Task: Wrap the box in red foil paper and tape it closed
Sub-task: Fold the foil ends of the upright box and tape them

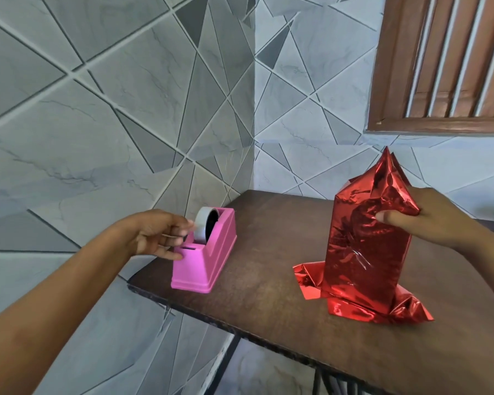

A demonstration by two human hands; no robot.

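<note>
One box (362, 246) on the table (268, 283), standing upright on its end at the right side, wrapped in red foil paper (351, 307). The paper sticks up in loose points above the top and spreads out in crumpled flaps around the bottom. There's one pink tape dispenser (208, 263) at the left edge of the table, and one white tape roll (201, 226) sitting in it. Two hands in play.

Around you there's a grey tiled wall (111, 109) with slanted lines behind the table, and a brown slatted shutter (445, 67) up at the far right. Nothing lies between the dispenser and the box, just bare tabletop.

Your right hand (431, 220) grips the box on its upper right side, thumb pressed on the near face, fingers curled round the bunched foil at the shoulder. Your left hand (157, 235) is well apart from the box, over at the dispenser. Its fingers are curled, with the tips right at the roll's near edge. They're blurred, so I can't tell whether they're pinching tape.
</note>
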